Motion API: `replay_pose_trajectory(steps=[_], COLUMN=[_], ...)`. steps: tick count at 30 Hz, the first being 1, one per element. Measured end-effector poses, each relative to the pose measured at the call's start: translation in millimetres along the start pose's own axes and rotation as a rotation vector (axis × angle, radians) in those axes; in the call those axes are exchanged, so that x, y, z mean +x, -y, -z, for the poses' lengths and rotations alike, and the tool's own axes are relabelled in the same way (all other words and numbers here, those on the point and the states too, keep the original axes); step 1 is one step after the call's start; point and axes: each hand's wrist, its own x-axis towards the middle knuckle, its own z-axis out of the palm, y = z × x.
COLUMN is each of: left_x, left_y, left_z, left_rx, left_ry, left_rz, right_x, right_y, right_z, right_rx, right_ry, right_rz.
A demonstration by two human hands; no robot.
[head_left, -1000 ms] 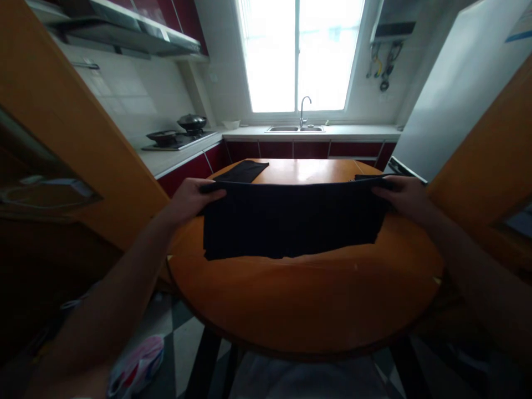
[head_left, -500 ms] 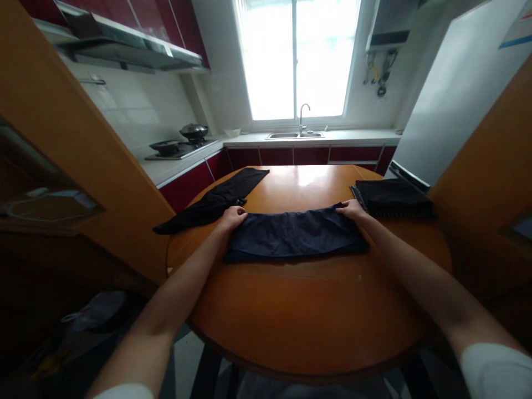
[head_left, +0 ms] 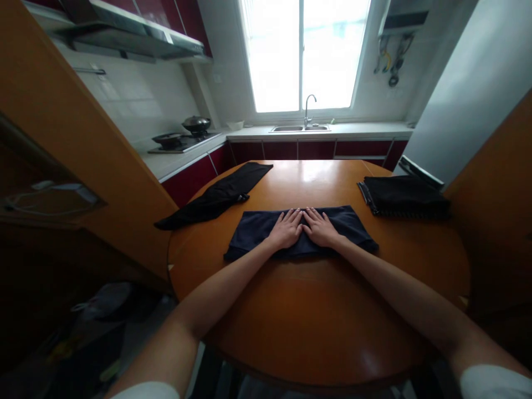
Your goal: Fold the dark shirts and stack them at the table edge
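Note:
A dark navy folded garment (head_left: 253, 233) lies flat as a wide strip across the middle of the round wooden table (head_left: 324, 316). Both of my hands rest on its centre, palms down and fingertips almost meeting. My left hand (head_left: 286, 229) is spread on the cloth just left of the middle. Close beside it, my right hand (head_left: 320, 227) lies flat with its fingers stretched out. Neither hand grips anything. The exact kind of garment does not show in its folded state.
On the table's left side lies a long black garment (head_left: 220, 194), its near end reaching over the edge. A black folded cloth stack (head_left: 403, 195) sits at the right. Beyond are a stove (head_left: 185, 143) with pans, a sink (head_left: 291, 128) and a fridge (head_left: 461, 94).
The navy garment was held up by its two ends, then lowered onto the table. My hands have let go of its far corners and moved inward to lie flat on its middle.

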Motion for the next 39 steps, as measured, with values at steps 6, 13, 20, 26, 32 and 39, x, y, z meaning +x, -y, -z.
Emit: replay_pose_trajectory(steps=[6, 13, 20, 26, 32, 39], left_x=[-6.5, -38.1, -42.2, -45.4, -86.5, -151.3], left_y=[41.9, 119.5, 86.7, -8.2, -14.6, 16.7], left_z=[11.2, 23.8, 44.5, 24.5, 19.4, 35.4], left_rx=[-0.011, -0.045, 0.031, -0.076, -0.021, 0.023], left_ry=[0.047, 0.045, -0.074, 0.044, 0.081, 0.079], left_rz=[0.153, 0.468, 0.43, -0.008, -0.045, 0.077], right_x=[9.3, -0.5, -15.6, -38.6, -74.1, -106.7], right_y=[-54.1, -100.9, -69.2, 21.8, 27.0, -28.0], right_z=[12.1, 20.4, 32.7, 11.7, -2.6, 10.1], right_rx=[-0.032, 0.036, 0.008, 0.035, -0.04, -0.088], right_ry=[0.03, -0.041, -0.228, -0.033, -0.021, -0.049], right_rz=[-0.149, -0.358, -0.359, -0.004, -0.035, -0.125])
